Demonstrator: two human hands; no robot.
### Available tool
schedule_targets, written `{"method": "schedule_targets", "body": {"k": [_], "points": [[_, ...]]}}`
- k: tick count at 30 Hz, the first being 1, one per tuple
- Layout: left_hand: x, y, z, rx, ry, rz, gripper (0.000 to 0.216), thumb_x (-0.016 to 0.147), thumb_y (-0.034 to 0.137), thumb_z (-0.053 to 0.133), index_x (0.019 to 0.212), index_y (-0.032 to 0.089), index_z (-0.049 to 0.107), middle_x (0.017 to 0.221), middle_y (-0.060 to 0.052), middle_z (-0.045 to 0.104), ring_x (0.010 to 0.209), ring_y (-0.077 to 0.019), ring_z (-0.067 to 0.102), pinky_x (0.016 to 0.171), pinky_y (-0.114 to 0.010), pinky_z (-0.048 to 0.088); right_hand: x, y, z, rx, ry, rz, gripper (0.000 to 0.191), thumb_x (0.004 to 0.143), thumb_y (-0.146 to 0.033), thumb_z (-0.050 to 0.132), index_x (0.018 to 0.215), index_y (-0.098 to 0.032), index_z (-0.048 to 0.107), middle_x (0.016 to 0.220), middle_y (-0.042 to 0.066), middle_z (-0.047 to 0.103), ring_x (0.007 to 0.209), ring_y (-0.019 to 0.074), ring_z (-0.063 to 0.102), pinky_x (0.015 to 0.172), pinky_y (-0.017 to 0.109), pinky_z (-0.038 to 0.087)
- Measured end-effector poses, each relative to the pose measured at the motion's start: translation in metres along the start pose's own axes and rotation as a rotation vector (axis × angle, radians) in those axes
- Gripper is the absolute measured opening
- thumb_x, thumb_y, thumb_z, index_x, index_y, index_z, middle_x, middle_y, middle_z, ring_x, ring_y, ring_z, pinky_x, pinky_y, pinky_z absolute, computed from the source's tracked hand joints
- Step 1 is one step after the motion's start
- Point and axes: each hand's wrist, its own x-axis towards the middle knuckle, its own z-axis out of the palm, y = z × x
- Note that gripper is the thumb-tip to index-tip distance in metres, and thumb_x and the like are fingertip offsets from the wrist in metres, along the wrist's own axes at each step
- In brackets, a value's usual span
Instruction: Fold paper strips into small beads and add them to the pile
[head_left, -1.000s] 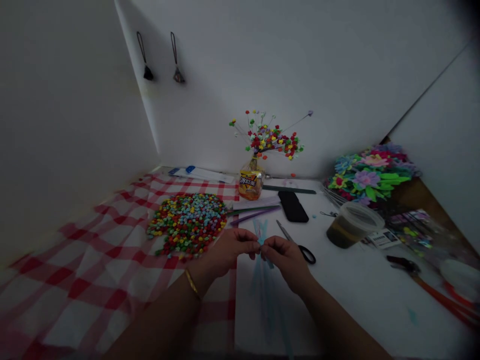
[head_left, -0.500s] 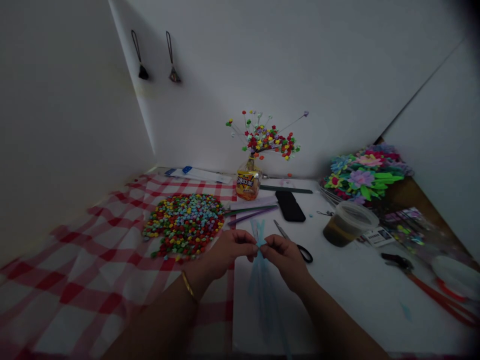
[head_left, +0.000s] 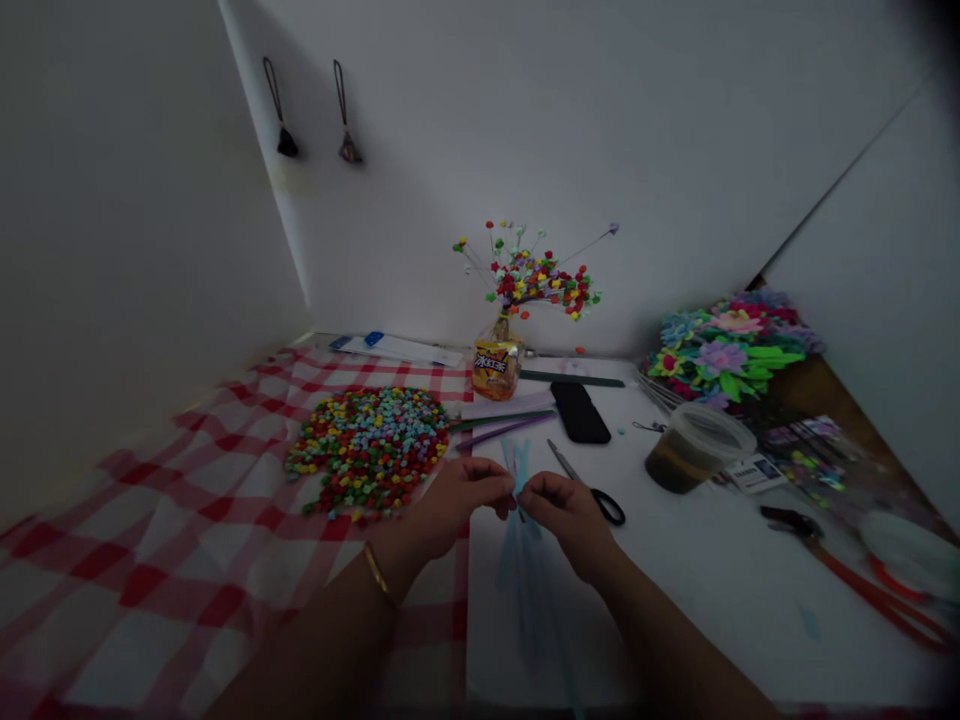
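Centrally pinched: narrow, pale blue, paper-like strips [head_left: 522, 460]

The strips lie directly between the bare left hand [head_left: 454, 503] and the bare right hand [head_left: 574, 515], in the lower centre of the frame, their long axis running up and down the picture. Short ends reach above the fingertips; longer lengths trail, blurred, toward the bottom edge over the flat white work surface [head_left: 712, 600]. Neither hand is clearly nearer, as the fingertips almost meet at the strips.

Both hands are nearly closed, thumb against forefinger, gripping the strips from either side; how many each pinch takes in is too small to tell. Slim metal scissors with black handles [head_left: 609, 507] lie just beyond the right hand, while a multicoloured heap of small folded stars [head_left: 371, 450] spreads left of centre, near the left hand.
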Motion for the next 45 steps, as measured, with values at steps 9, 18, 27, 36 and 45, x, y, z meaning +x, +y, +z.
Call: {"method": "schedule_targets", "body": {"k": [9,18,27,36,45], "points": [[-0.0006,-0.0038,-0.0009,-0.031,-0.025,0.009,0.005,0.064,0.016,0.067,0.064,0.012,0.065,0.055,-0.001,0.062,0.054,-0.0108,0.052,0.057,-0.024,0.041,-0.0008,0.0037,-0.0023,-0.015,-0.05,-0.04,0.022,0.071,-0.034,0.063,0.061,-0.018,0.052,0.054,-0.005,0.047,0.051,0.0091,0.036,0.05,0.024,0.029],[-0.0019,-0.0018,-0.0004,-0.016,-0.04,-0.01,0.003,0.063,0.016,0.067,0.063,0.012,0.068,0.054,-0.001,0.062,0.052,-0.0113,0.053,0.055,-0.024,0.041,-0.0006,0.0031,-0.0022,0.021,0.061,-0.098,0.023,0.065,-0.037,0.069,0.072,-0.018,0.057,0.064,-0.001,0.054,0.06,0.0127,0.049,0.057,0.026,0.039],[-0.0032,0.0008,0.0005,0.005,-0.082,-0.025,0.006,0.066,0.017,0.065,0.065,0.012,0.069,0.057,-0.002,0.064,0.051,-0.0108,0.051,0.054,-0.025,0.041,-0.0008,0.0039,-0.0021,0.01,0.057,-0.111,0.016,0.067,-0.03,0.067,0.07,-0.018,0.057,0.063,-0.002,0.055,0.058,0.0122,0.05,0.056,0.026,0.04],[-0.002,-0.0019,0.0003,-0.11,-0.037,-0.058,0.005,0.062,0.015,0.065,0.061,0.011,0.068,0.052,-0.002,0.062,0.049,-0.0111,0.051,0.052,-0.024,0.039,-0.0058,-0.0008,-0.0056,-0.582,0.111,-0.78,0.01,0.078,-0.015,0.056,0.082,-0.022,0.062,0.076,0.004,0.062,0.072,0.0174,0.058,0.065,0.032,0.048],[-0.0029,0.0019,0.0004,-0.205,-0.087,-0.102,0.011,0.067,0.019,0.066,0.064,0.009,0.068,0.053,-0.004,0.061,0.052,-0.0112,0.054,0.053,-0.024,0.04,-0.0043,-0.0019,-0.0099,-0.778,0.069,-0.978,0.02,0.078,-0.01,0.057,0.092,-0.022,0.063,0.079,0.007,0.063,0.075,0.0191,0.058,0.068,0.035,0.049]]}}
